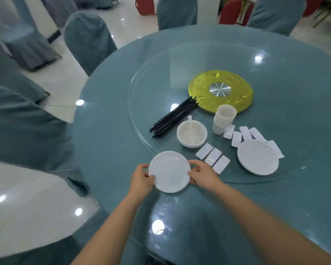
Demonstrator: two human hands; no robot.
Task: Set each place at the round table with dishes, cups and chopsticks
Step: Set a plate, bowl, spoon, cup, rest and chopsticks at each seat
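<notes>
You've got the plate (169,172) at the near edge of the surface (275,197), left hand (141,179) and right hand (203,174) with fingers clamped on opposite rims, likely to square it at this place. Plate stack (258,156), cups (224,119), chopsticks (173,117) wait farther in.

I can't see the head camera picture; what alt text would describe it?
Two bare hands, left hand and right hand, hold a white plate by its edges at the near side of a round blue table. Beyond lie black chopsticks, stacked cups, a bowl and more plates.
</notes>
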